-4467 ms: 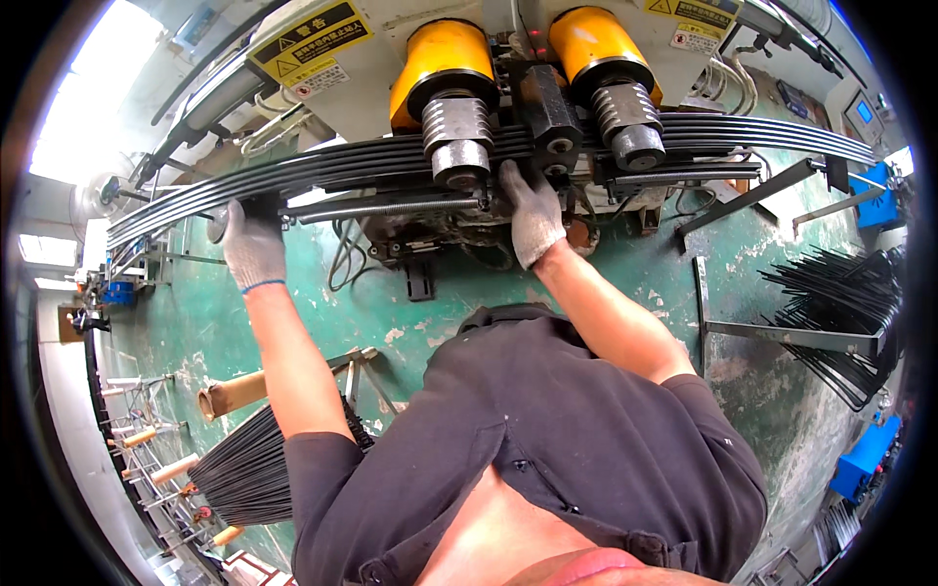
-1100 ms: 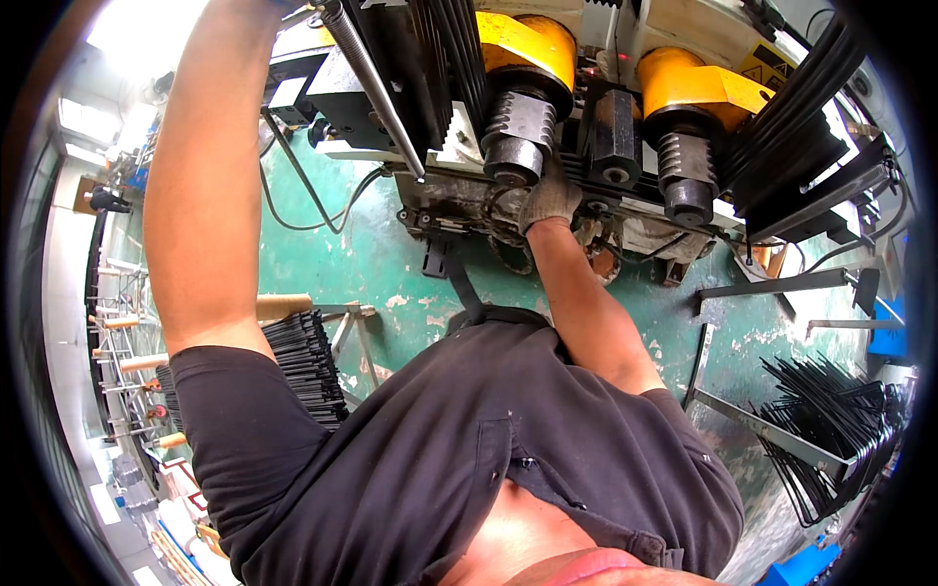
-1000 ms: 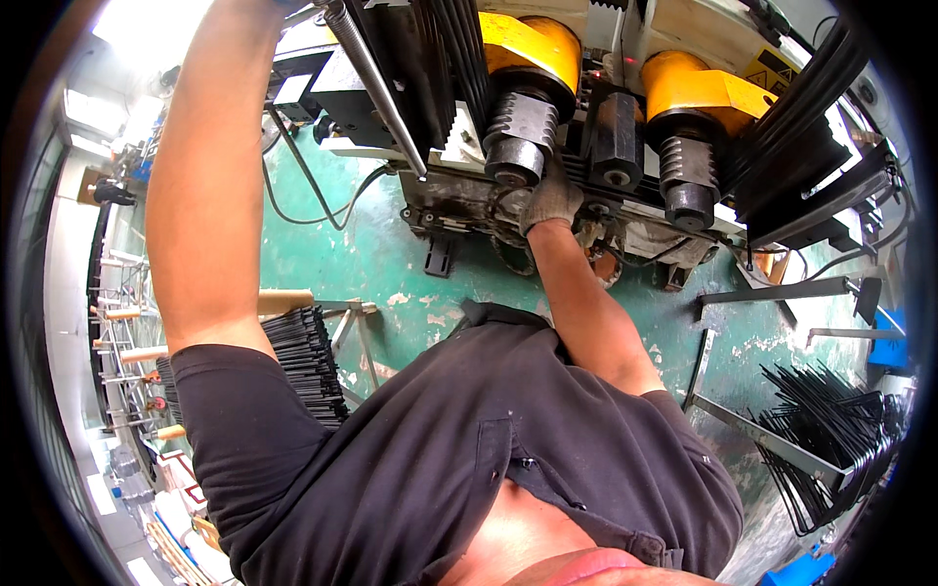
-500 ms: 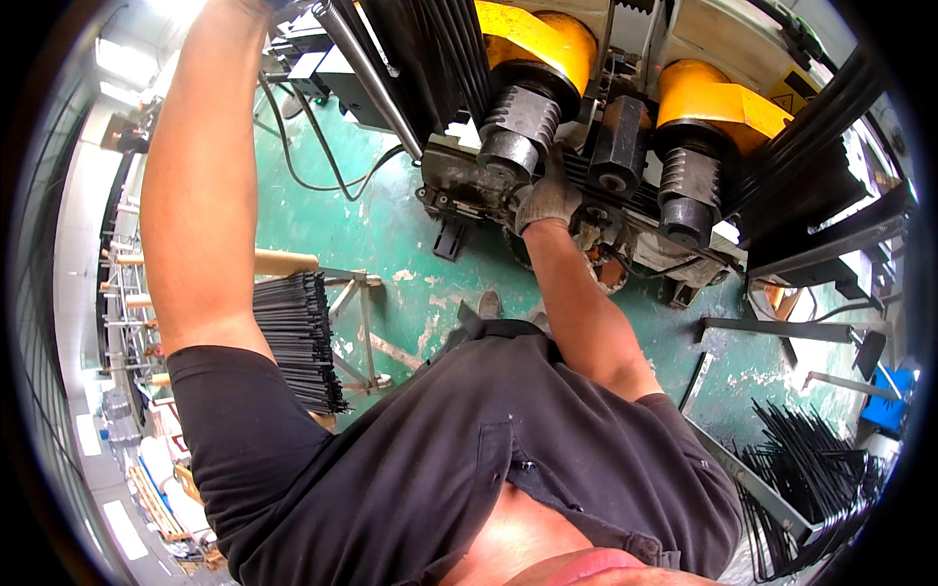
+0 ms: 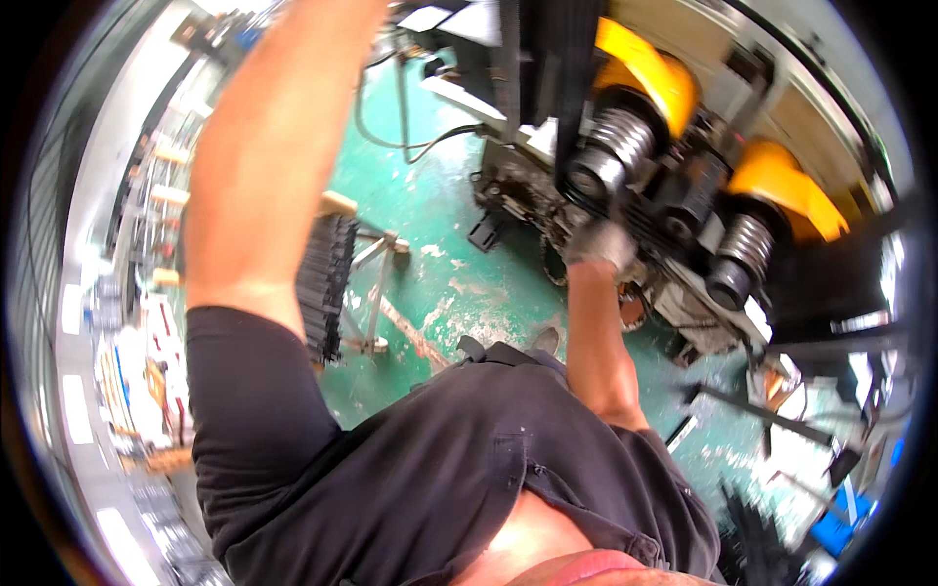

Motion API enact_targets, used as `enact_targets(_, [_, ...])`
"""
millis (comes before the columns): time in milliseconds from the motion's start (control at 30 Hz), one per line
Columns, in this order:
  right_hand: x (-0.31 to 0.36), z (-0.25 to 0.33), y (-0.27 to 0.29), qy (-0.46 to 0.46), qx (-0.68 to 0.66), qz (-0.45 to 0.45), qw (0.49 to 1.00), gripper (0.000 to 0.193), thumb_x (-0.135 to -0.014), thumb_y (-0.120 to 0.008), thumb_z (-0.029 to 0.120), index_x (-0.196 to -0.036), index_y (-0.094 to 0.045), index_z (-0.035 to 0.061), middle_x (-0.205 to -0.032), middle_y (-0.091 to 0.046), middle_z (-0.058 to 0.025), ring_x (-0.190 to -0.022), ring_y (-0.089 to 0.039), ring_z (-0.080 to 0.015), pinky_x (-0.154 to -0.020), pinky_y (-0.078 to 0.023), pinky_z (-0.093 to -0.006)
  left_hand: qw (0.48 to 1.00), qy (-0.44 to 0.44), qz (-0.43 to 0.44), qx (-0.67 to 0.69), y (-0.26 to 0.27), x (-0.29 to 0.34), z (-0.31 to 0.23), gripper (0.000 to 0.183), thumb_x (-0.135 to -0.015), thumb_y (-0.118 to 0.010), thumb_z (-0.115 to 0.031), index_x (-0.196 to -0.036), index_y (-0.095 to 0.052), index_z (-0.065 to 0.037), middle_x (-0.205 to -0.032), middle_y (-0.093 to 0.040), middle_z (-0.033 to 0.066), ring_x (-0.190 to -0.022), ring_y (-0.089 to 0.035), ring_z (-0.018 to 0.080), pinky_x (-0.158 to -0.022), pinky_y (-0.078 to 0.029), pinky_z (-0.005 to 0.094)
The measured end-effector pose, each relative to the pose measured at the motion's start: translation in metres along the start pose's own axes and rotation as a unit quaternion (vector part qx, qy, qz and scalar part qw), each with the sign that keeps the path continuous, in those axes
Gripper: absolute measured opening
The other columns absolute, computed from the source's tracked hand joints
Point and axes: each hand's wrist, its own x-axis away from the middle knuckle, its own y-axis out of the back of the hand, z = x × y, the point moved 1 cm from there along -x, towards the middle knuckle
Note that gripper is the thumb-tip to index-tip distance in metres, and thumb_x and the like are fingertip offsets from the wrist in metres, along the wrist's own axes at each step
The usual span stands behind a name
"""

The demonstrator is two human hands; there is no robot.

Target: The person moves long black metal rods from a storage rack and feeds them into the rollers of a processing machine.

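My right hand (image 5: 598,244), in a grey work glove, reaches in at the front of a machine (image 5: 523,190), just below a ribbed metal roller (image 5: 618,146). Its fingers are smeared by motion and partly hidden, so whether they hold anything does not show. My bare left forearm (image 5: 283,127) stretches up past the top edge, leaving that hand outside the picture. Long black rods or strips (image 5: 578,88) run down beside the ribbed roller. Another ribbed roller (image 5: 745,256) sits to the right under a yellow housing (image 5: 782,186), with a dark block (image 5: 692,200) between the two.
On the left, a stand (image 5: 376,293) bears a bundle of thin black rods (image 5: 327,283). More black rods (image 5: 757,537) lie at the lower right by a blue object (image 5: 835,523). A metal bar (image 5: 767,415) juts out at right. Cables (image 5: 420,146) hang over the green floor (image 5: 440,244).
The view has turned, and the machine now appears further right and tilted. My left forearm leans more to the right. My right hand remains at the machine by the left roller.
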Motion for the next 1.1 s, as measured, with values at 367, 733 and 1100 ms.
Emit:
enact_targets(367, [0.129,-0.023,0.001,-0.060,-0.651,-0.120,0.747,0.030,-0.108,-0.054,0.026,-0.124,-0.064,0.0023,-0.125,-0.074,-0.0080,-0.114,-0.069,-0.0226,-0.103,-0.050,-0.0358,0.980,0.046,-0.145,-0.129,0.019,0.161,-0.077,0.016,-0.088,-0.070,-0.027,-0.079,-0.078,-0.016,-0.077,-0.075,0.0021,-0.071,-0.072,0.0169,-0.064,-0.057,0.0326])
enact_targets(733, [0.276,0.115,-0.038,0.192,-0.585,-0.058,0.786,0.029,-0.103,-0.071,0.023,-0.099,-0.067,-0.0049,-0.094,-0.071,-0.0128,-0.085,-0.069,-0.0262,-0.077,-0.056,-0.0379,0.600,0.330,-0.639,0.351,0.195,0.498,-0.278,0.020,-0.085,-0.075,0.001,-0.102,-0.064,0.000,-0.092,-0.070,0.0101,-0.080,-0.071,0.0181,-0.066,-0.060,0.0360])
enact_targets(1100, [0.419,0.350,-0.103,0.368,-0.499,0.298,0.725,0.036,-0.105,-0.069,0.028,-0.112,-0.067,-0.0073,-0.091,-0.066,-0.0082,-0.075,-0.059,-0.0161,-0.070,-0.051,-0.0323,0.402,0.349,-0.846,-0.003,0.254,0.662,-0.460,0.019,-0.092,-0.067,0.005,-0.107,-0.059,-0.003,-0.084,-0.068,0.0124,-0.075,-0.072,0.0277,-0.072,-0.063,0.0439])
